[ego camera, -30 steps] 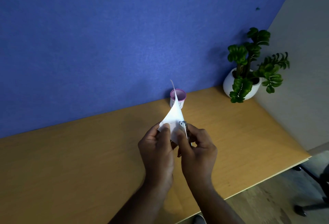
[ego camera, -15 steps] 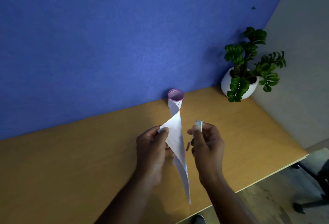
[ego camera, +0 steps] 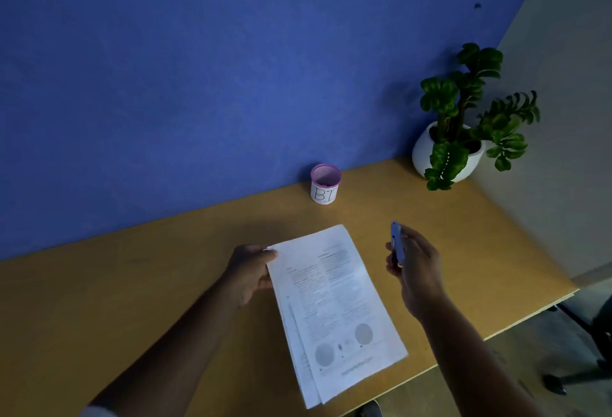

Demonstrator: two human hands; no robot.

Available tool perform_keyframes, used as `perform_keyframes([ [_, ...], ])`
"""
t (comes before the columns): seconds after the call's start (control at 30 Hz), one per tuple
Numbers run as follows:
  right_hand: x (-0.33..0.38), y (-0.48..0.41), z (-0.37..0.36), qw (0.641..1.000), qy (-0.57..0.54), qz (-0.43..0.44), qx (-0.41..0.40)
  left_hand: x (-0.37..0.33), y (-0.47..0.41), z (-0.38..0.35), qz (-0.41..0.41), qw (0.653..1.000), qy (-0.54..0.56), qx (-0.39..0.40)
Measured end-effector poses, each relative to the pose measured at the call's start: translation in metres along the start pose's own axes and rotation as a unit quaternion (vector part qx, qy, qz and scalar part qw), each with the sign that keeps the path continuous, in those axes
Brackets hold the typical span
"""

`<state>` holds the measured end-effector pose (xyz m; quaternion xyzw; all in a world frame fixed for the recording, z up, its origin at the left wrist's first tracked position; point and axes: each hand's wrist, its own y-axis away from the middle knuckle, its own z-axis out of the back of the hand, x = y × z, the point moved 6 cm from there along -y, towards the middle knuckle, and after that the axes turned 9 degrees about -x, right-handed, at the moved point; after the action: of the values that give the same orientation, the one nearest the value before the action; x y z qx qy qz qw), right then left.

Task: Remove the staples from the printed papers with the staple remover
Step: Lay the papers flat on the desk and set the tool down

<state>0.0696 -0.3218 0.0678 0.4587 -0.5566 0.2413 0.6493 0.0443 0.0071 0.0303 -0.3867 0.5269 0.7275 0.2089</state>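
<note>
Left hand (ego camera: pixel 250 272) gripped top-left corner of papers (ego camera: pixel 334 310) flat on desk (ego camera: pixel 132 284), right hand (ego camera: pixel 415 267) held staple remover (ego camera: pixel 396 243) upright beside them, w/ bin (ego camera: pixel 325 184) behind.

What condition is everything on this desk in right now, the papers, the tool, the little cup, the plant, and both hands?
Printed papers: lying flat on the desk, sheets slightly fanned at the near corner.
Left hand: pinching the papers' far left corner.
Staple remover: lifted off the desk, clear of the papers.
Right hand: closed around the staple remover.
Pink-rimmed cup: upright, open-topped; contents unclear.
Potted plant: upright in its white pot.
</note>
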Motion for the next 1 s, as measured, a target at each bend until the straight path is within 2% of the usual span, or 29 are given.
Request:
perform_keyframes([
  [0.13, -0.021, -0.026, -0.007, 0.993, 0.098, 0.064, 0.005, 0.016, -0.038, 0.009, -0.017, 0.994, -0.096, -0.041],
  [0.23, -0.035, -0.044, -0.009, 0.975, 0.188, 0.112, -0.021, 0.025, -0.059, 0.009, -0.005, 0.994, -0.104, -0.044],
  [0.37, -0.049, -0.064, -0.013, 0.931, 0.322, 0.167, -0.045, 0.030, -0.079, 0.006, -0.003, 0.993, -0.113, -0.046],
  [0.5, -0.054, -0.076, -0.022, 0.885, 0.409, 0.219, -0.040, 0.034, -0.093, 0.001, -0.027, 0.988, -0.144, -0.055],
  [0.63, -0.062, -0.084, -0.033, 0.853, 0.475, 0.217, -0.018, 0.030, -0.097, -0.004, -0.090, 0.971, -0.209, -0.074],
  [0.73, -0.068, -0.086, -0.040, 0.833, 0.511, 0.212, -0.015, 0.030, -0.103, 0.007, -0.116, 0.958, -0.225, -0.131],
  [0.83, -0.075, -0.088, -0.042, 0.824, 0.530, 0.200, -0.019, 0.030, -0.105, 0.018, -0.176, 0.930, -0.283, -0.153],
  [0.93, -0.082, -0.091, -0.044, 0.821, 0.538, 0.191, -0.015, 0.041, -0.107, 0.023, -0.258, 0.851, -0.439, -0.131],
  [1.0, -0.085, -0.092, -0.044, 0.818, 0.541, 0.195, -0.014, 0.059, -0.108, 0.023, -0.266, 0.826, -0.490, -0.079],
])
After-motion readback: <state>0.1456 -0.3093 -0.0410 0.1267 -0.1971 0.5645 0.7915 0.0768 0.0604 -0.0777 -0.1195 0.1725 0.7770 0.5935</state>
